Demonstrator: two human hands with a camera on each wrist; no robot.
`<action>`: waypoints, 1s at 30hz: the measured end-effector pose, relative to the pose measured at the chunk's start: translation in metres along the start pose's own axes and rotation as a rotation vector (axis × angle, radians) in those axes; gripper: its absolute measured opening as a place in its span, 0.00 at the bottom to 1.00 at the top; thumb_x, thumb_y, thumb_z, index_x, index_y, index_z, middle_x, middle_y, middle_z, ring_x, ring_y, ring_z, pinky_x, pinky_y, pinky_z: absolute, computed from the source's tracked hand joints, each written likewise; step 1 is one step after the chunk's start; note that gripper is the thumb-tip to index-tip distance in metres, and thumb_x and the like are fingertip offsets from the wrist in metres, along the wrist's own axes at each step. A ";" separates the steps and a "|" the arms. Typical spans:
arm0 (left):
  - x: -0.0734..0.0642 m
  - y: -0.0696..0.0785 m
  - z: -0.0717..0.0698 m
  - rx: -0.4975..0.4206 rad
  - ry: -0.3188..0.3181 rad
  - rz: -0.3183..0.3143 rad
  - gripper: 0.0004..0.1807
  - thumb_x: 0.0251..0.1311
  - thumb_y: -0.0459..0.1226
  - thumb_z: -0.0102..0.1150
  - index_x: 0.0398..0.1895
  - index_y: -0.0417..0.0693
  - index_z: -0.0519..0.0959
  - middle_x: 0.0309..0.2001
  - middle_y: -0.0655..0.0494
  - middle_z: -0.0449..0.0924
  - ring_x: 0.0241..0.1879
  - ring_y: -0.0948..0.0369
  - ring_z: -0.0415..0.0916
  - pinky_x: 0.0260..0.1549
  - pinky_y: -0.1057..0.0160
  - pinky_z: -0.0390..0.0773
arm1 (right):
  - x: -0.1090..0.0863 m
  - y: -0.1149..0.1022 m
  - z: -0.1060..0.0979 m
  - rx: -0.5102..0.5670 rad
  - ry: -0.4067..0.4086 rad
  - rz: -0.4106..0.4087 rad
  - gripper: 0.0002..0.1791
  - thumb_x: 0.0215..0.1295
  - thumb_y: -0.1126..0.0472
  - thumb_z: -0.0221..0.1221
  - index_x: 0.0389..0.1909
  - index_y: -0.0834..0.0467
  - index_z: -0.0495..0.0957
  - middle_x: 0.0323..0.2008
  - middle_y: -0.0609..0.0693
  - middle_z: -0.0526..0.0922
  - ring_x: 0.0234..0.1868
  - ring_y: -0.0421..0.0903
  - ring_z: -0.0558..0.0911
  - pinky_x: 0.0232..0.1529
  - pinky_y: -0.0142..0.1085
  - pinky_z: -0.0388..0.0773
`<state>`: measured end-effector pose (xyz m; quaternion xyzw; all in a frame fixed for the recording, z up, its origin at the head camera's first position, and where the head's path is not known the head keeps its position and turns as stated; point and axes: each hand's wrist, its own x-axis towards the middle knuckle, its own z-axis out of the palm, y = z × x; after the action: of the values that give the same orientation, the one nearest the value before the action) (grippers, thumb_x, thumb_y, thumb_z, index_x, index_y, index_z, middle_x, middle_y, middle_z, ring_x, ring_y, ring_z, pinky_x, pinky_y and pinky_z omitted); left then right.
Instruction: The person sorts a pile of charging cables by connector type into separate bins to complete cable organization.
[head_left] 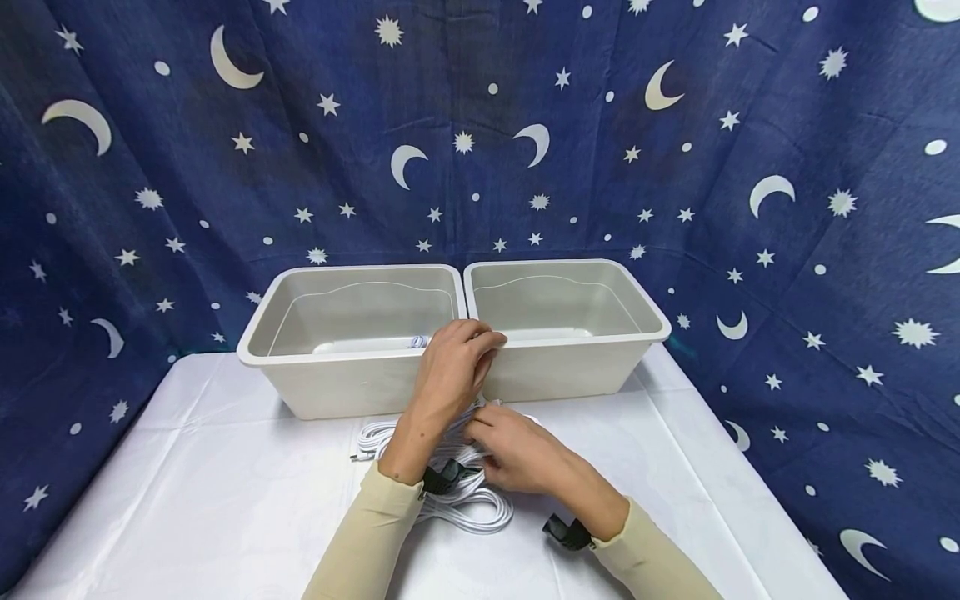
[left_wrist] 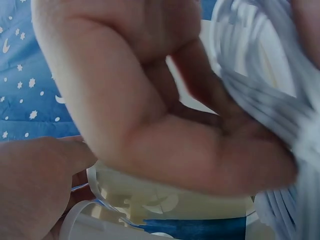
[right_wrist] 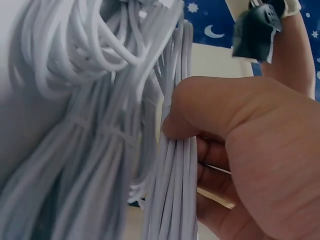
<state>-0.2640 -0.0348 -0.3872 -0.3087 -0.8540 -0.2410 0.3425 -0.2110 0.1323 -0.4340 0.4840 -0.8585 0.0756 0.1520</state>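
Several white cables [head_left: 480,504], coiled and tied in bundles, lie in a heap in front of the two bins. My right hand [head_left: 517,450] pinches one bundle [right_wrist: 175,165], thumb across its strands and fingers behind, as the right wrist view shows. My left hand [head_left: 453,358] reaches over the heap to where the bins meet, its fingers curled at the front rim of the right bin [head_left: 562,367]. In the left wrist view my right hand, close and blurred, covers much of the frame. The left hand's fingertips are partly hidden there.
Beside the right bin stands the left bin [head_left: 337,387], with a small coiled piece [head_left: 418,342] on its floor. A white cloth [head_left: 210,492] covers the table. Behind hangs a blue curtain [head_left: 480,225] with moons and stars. Each wrist bears a dark strap [head_left: 567,532].
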 end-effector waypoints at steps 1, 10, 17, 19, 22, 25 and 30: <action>0.000 0.000 0.000 0.000 0.003 0.002 0.09 0.70 0.33 0.67 0.48 0.52 0.89 0.46 0.57 0.85 0.50 0.54 0.80 0.54 0.51 0.78 | 0.000 0.001 -0.002 -0.001 0.004 0.007 0.18 0.43 0.66 0.70 0.39 0.51 0.80 0.40 0.42 0.78 0.44 0.43 0.77 0.49 0.39 0.78; 0.000 0.000 0.000 -0.002 -0.014 0.001 0.10 0.70 0.32 0.66 0.49 0.51 0.89 0.48 0.55 0.85 0.51 0.53 0.80 0.55 0.51 0.77 | -0.007 0.013 -0.025 0.008 0.069 0.033 0.18 0.39 0.71 0.66 0.34 0.50 0.80 0.36 0.41 0.76 0.39 0.42 0.76 0.38 0.35 0.76; 0.001 0.000 0.000 0.013 -0.010 0.008 0.10 0.69 0.30 0.66 0.49 0.50 0.89 0.47 0.55 0.85 0.50 0.52 0.80 0.55 0.52 0.78 | -0.015 0.022 -0.051 0.013 0.079 0.085 0.21 0.40 0.72 0.66 0.38 0.51 0.81 0.37 0.42 0.77 0.41 0.42 0.75 0.38 0.36 0.76; 0.002 -0.001 0.001 0.017 -0.008 0.011 0.10 0.69 0.30 0.66 0.48 0.50 0.89 0.46 0.55 0.85 0.50 0.52 0.80 0.53 0.52 0.78 | -0.018 0.025 -0.058 0.014 0.091 0.092 0.21 0.41 0.73 0.66 0.38 0.51 0.81 0.37 0.42 0.77 0.41 0.42 0.75 0.38 0.36 0.76; 0.002 0.000 0.001 0.020 -0.020 0.003 0.09 0.70 0.31 0.66 0.49 0.51 0.89 0.46 0.55 0.85 0.50 0.53 0.80 0.53 0.52 0.78 | -0.023 0.030 -0.068 0.015 0.121 0.084 0.20 0.42 0.74 0.65 0.37 0.52 0.81 0.38 0.42 0.77 0.42 0.41 0.74 0.38 0.36 0.75; 0.001 0.000 0.001 0.023 -0.028 -0.003 0.09 0.70 0.31 0.66 0.49 0.51 0.89 0.47 0.56 0.85 0.51 0.53 0.80 0.54 0.52 0.78 | -0.028 0.035 -0.075 0.026 0.159 0.057 0.21 0.42 0.75 0.64 0.37 0.52 0.80 0.38 0.42 0.78 0.42 0.41 0.74 0.39 0.35 0.74; 0.001 0.000 0.001 0.029 -0.008 0.006 0.10 0.69 0.30 0.67 0.48 0.51 0.90 0.46 0.56 0.85 0.50 0.53 0.81 0.52 0.52 0.78 | -0.033 0.040 -0.085 0.044 0.217 0.023 0.21 0.42 0.77 0.63 0.38 0.53 0.80 0.39 0.41 0.79 0.41 0.41 0.74 0.40 0.35 0.74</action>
<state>-0.2649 -0.0333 -0.3874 -0.3073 -0.8577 -0.2263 0.3445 -0.2130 0.2033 -0.3648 0.4662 -0.8407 0.1478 0.2324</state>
